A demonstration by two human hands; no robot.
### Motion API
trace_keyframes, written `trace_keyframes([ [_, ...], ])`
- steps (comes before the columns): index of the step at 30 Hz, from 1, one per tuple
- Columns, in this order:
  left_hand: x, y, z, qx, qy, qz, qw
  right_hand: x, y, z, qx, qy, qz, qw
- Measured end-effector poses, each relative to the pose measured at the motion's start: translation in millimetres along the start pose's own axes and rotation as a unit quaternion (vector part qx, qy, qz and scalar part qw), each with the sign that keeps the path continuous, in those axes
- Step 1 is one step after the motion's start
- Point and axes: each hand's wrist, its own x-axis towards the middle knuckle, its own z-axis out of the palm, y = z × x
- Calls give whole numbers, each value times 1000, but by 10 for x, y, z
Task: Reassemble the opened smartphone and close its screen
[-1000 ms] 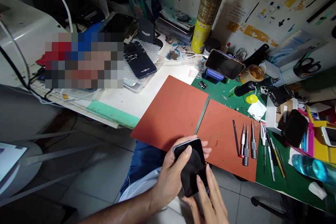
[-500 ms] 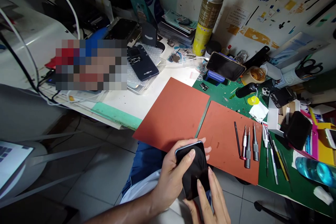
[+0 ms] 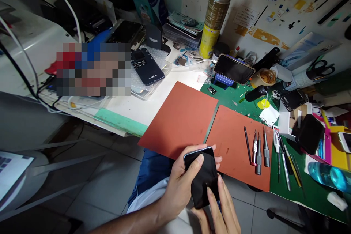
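A dark smartphone (image 3: 203, 179) is held above my lap, just off the front edge of the orange mats. My left hand (image 3: 182, 181) grips it along its left side, thumb on the screen and fingertips showing past its far right edge. My right hand (image 3: 221, 204) is at the lower right of the phone, with one fingertip at the screen and the others along the right edge; its fingers are apart. Beyond the phone are the left orange mat (image 3: 178, 117) and the right orange mat (image 3: 236, 135), which bears several screwdrivers (image 3: 258, 153).
A second phone (image 3: 234, 68) leans on a blue stand. Behind it rises a spray can (image 3: 215, 18). A black device (image 3: 148, 65) lies on bubble wrap at the left. Tweezers, a tube (image 3: 276, 139) and a blue bottle (image 3: 327, 176) are at the right. A chair (image 3: 22, 182) stands at the lower left.
The view has shifted very slightly. My hands and the phone stay in nearly the same place, with only a tiny shift of the right fingers.
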Motion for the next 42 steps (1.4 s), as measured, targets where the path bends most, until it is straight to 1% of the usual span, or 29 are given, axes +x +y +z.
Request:
trace_keyframes([
  [4, 13, 33, 28, -6, 3, -4, 1000, -6, 7, -15, 5, -11, 7, 1000],
  [10, 29, 51, 46, -14, 8, -8, 1000, -39, -21, -17, 30, 3, 27, 999],
  [14, 30, 49, 54, -33, 10, -13, 999, -70, -48, -36, 33, -11, 50, 998],
  [20, 16, 31, 39, -54, 5, -20, 998, -36, -55, -38, 35, -6, 35, 999],
  [25, 10, 11, 19, -54, 4, -20, 998, -26, -56, -35, 35, -7, 43, 998],
  [29, -10, -22, -6, -40, 7, -20, 999, -71, -49, -36, 33, -1, 38, 999],
  [34, -42, -59, -37, -18, -5, -16, 1000, -153, -33, -10, 35, -6, 54, 998],
  [42, -29, -50, -10, -23, -12, -16, 1000, -165, 40, 17, 52, 10, 18, 998],
])
